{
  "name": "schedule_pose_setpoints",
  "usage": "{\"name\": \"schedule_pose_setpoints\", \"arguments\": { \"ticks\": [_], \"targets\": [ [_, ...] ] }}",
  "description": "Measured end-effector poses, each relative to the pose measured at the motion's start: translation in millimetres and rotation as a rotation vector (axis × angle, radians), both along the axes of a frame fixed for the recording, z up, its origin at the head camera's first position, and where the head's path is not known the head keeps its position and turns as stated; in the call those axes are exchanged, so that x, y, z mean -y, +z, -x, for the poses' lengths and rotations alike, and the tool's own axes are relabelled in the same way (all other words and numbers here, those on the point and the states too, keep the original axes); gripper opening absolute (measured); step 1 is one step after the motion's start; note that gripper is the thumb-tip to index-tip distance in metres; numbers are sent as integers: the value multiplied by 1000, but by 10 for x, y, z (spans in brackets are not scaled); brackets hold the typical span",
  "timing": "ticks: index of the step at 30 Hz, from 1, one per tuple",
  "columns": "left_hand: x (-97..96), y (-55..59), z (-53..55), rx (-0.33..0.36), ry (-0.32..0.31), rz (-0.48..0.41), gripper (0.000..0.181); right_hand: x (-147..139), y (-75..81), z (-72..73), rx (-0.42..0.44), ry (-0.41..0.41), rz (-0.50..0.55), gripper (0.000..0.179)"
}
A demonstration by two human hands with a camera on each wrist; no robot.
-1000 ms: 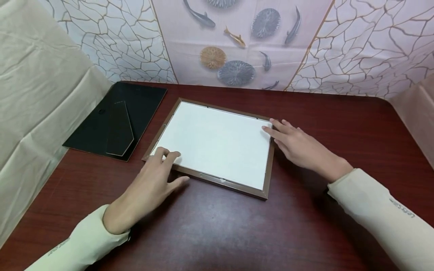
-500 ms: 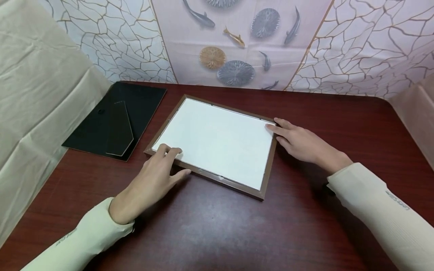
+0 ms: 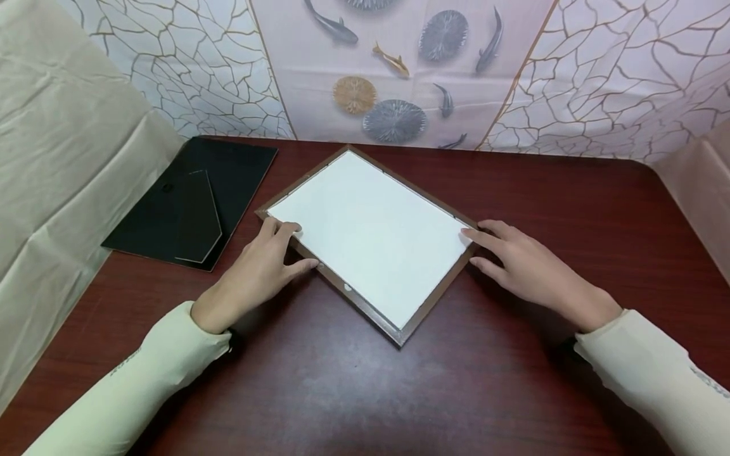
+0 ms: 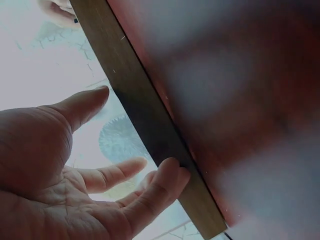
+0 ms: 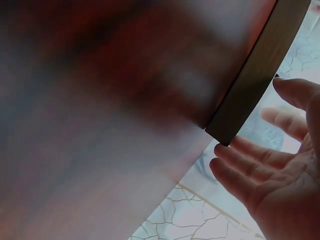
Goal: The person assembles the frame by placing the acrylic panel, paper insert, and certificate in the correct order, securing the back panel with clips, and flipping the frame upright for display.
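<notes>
A brown picture frame (image 3: pixel 365 305) lies face down on the table, turned so one corner points toward me. A plain white panel (image 3: pixel 371 234) fills its opening. My left hand (image 3: pixel 251 272) is at the frame's left corner, index fingertip over the panel and thumb at the front-left side; the left wrist view shows fingertips against the frame's outer side. My right hand (image 3: pixel 527 269) touches the right corner, its index finger reaching onto the panel. In the right wrist view, fingertips (image 5: pixel 220 150) meet the frame's end.
Left of the frame lies a black backing board (image 3: pixel 245 171) with a folded easel stand (image 3: pixel 196 218) on it. The dark red table (image 3: pixel 365 399) ends at a patterned cloth (image 3: pixel 393 120) behind and a plain cloth (image 3: pixel 68 145) on the left.
The frame has turned clockwise on the table, its far-left corner swinging back and right, its near corner leftward. My left hand moved away from me; my right hand shifted slightly right.
</notes>
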State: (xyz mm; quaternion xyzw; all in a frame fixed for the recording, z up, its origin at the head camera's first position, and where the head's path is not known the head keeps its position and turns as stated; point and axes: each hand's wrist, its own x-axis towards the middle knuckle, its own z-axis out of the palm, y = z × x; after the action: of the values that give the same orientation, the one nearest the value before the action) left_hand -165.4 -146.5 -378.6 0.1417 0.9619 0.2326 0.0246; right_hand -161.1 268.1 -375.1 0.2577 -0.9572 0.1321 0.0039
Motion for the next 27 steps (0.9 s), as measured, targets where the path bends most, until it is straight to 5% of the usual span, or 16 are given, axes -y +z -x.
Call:
{"name": "schedule_pose_setpoints", "arguments": {
  "ticks": [8,13,19,27],
  "targets": [
    [28,31,228,109,1,-8,69,63,-89,-269,-212,65,76,51],
    [11,55,262,153,-12,-14,73,113,-90,-391,-238,83,89,54],
    [-172,70,-61,158,-36,-21,79,118,-23,-326,-103,85,81,67],
    [-466,72,-592,46,-144,31,83,110,75,-131,157,68,71,82]
  ]
}}
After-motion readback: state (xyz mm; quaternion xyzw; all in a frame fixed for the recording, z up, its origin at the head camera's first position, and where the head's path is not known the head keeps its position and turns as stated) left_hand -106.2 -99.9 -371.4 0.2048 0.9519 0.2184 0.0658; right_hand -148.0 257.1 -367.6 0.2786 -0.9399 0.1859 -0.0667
